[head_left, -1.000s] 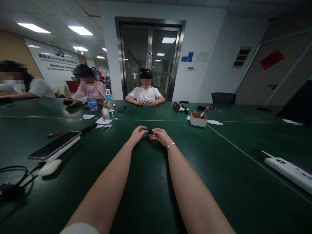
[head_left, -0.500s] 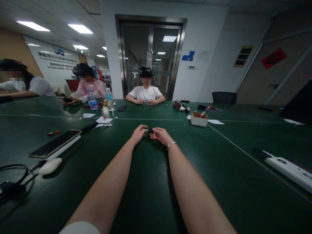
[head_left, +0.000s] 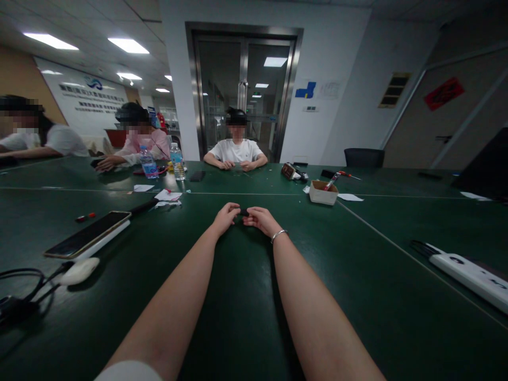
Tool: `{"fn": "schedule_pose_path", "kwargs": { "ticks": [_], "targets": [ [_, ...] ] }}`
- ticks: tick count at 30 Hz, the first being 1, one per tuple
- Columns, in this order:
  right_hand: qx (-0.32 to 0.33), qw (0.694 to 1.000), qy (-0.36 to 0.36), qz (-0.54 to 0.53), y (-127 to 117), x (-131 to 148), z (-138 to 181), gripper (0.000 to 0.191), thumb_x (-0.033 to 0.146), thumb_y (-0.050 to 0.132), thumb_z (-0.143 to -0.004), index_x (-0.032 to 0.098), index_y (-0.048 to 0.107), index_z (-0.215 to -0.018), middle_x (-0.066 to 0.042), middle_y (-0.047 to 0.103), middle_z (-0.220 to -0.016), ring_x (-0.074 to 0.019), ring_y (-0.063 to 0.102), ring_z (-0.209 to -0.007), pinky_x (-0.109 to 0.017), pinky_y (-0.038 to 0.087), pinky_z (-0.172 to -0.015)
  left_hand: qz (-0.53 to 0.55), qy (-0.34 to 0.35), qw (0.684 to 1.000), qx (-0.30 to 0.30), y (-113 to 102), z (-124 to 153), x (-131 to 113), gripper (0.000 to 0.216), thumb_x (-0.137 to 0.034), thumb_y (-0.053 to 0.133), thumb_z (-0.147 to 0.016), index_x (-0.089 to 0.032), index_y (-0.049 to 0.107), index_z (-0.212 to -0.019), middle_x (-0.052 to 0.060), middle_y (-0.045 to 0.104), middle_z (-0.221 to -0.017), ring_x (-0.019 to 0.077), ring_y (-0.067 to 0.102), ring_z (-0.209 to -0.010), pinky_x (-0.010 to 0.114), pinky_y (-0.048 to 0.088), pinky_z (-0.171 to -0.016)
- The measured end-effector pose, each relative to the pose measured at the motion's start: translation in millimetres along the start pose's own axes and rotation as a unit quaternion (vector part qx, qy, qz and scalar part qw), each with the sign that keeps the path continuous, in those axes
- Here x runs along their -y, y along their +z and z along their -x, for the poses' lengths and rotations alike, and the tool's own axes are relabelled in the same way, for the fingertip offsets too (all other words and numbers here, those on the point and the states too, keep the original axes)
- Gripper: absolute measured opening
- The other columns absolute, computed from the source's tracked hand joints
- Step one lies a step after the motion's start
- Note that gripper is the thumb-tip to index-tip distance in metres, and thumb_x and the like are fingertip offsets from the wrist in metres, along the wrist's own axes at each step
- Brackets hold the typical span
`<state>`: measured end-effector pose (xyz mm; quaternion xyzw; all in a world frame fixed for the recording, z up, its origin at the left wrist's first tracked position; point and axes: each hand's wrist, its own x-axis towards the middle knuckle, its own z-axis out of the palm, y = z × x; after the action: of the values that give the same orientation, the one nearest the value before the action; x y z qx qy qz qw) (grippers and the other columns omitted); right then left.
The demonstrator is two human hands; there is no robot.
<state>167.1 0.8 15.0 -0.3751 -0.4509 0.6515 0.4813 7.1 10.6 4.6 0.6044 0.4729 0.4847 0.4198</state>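
- At the centre of the frame, above the dark green table, is a small, oblong black object.
- The right hand's fingers grasp its right end.
- The left hand's pinch its left.

Straight ahead on the worktop, a small object between left hand and right hand. To the left, from near to far: a cable, a rounded case, a phone atop a flat bar, then paper scraps, with two bottles beyond. Just right of the bottles, a flat device. Right of the hands and farther off, an open box with a tool leaning in it; just right of that, a paper sheet; behind, a screwdriver. By the right edge, a power strip. Across the worktop, a person in front of a glass door; at far right, a chair.
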Motion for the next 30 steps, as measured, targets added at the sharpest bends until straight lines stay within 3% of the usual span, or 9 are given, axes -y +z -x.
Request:
{"fn": "schedule_pose_path", "kwargs": {
  "ticks": [10,14,18,21,30],
  "targets": [
    [0.001,1.000,0.001,0.000,0.5,0.7,0.5,0.004,0.009,0.052,-0.085,0.010,0.055,-0.081,-0.007,0.065,-0.058,-0.0132,0.064,-0.050,-0.025,0.057,-0.054,-0.003,-0.019,1.000,0.021,-1.0,0.6,0.2,0.028,-0.032,0.049,-0.078,-0.017,0.056,-0.101,0.004,0.058,-0.080,0.0095,0.052,-0.059,0.017,0.035,-0.045],
    [0.000,1.000,-0.001,0.004,0.7,0.9,0.5,0.001,0.009,0.055,-0.083,0.010,0.055,-0.082,-0.007,0.065,-0.058,-0.0133,0.064,-0.050,-0.026,0.057,-0.055,-0.013,0.015,1.000,0.013,-1.2,1.7,0.7,0.028,-0.025,0.056,-0.071,-0.019,0.057,-0.098,0.004,0.059,-0.085,0.0095,0.052,-0.062,0.017,0.036,-0.047],
    [-0.004,1.000,0.004,0.003,1.4,1.4,0.6,0.002,0.008,0.053,-0.083,0.010,0.055,-0.083,-0.007,0.065,-0.058,-0.0138,0.064,-0.051,-0.026,0.057,-0.055,-0.005,-0.002,1.000,0.017,-1.1,1.9,0.5,0.024,-0.031,0.049,-0.077,-0.018,0.056,-0.096,0.001,0.056,-0.073,0.0085,0.049,-0.055,0.018,0.034,-0.045],
    [-0.004,1.000,0.001,0.000,1.9,1.3,0.6,0.002,0.008,0.053,-0.084,0.010,0.055,-0.082,-0.007,0.065,-0.058,-0.0135,0.064,-0.050,-0.025,0.056,-0.055,-0.012,0.018,1.000,0.013,-0.9,0.9,1.6,0.026,-0.027,0.054,-0.073,-0.019,0.056,-0.097,0.001,0.057,-0.075,0.0084,0.050,-0.057,0.017,0.035,-0.046],
    [0.001,1.000,-0.003,-0.001,1.1,0.6,1.1,0.001,0.009,0.054,-0.082,0.011,0.055,-0.083,-0.006,0.064,-0.058,-0.0137,0.064,-0.051,-0.026,0.057,-0.055,-0.017,0.006,1.000,0.021,-0.2,1.1,1.3,0.023,-0.026,0.047,-0.077,-0.019,0.057,-0.096,-0.001,0.053,-0.064,0.0086,0.048,-0.053,0.017,0.034,-0.044]
  ]
}}
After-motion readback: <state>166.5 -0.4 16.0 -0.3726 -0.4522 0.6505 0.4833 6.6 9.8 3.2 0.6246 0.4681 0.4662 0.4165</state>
